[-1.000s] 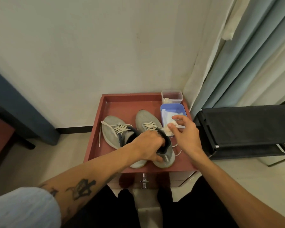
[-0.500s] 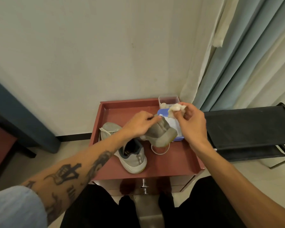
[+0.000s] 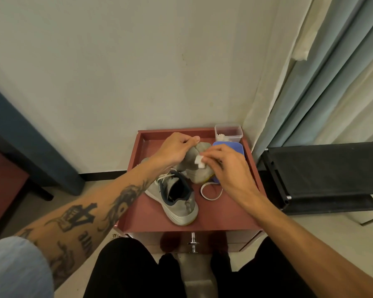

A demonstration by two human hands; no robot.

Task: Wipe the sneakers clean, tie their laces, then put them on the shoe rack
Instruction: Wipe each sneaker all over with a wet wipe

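Holding one grey knit sneaker [image 3: 199, 175] tipped up over the middle of the reddish-brown rimmed tabletop [image 3: 224, 215], the left hand [image 3: 174, 149] seems placed to steady the shoe and turn one side toward the cleaning; its fingers [image 3: 192, 139] are curled over the shoe's far end in a close grip. The right hand [image 3: 228, 168] comes in from 3 o'clock with its fingertips [image 3: 211, 153] pinched on a small folded white wipe [image 3: 199, 162], which lies against the shoe's upper. From this I judge that wiping is under way and that tying and racking are not yet done. A loose white lace loop [image 3: 211, 191], apparently from the held shoe, lies on the tabletop at about 4 o'clock. The second grey sneaker with a dark lining [image 3: 177, 201] rests on the tabletop at 6 to 7 o'clock, opening upward, within reach for its turn. The blue rounded plastic box [image 3: 230, 147] at 2 o'clock and the clear plastic tub [image 3: 228, 133] in the 1 o'clock corner sit close to the wiping hand, probably as supplies. The black fabric-shelved shoe rack [image 3: 323, 175] stands on the floor off the 3 o'clock side. The hands cover most of the held shoe, so I cannot tell which part is being wiped, whether its low end touches the tabletop, or what the white stuff in the tub is. The frame cuts off the rack's right end.
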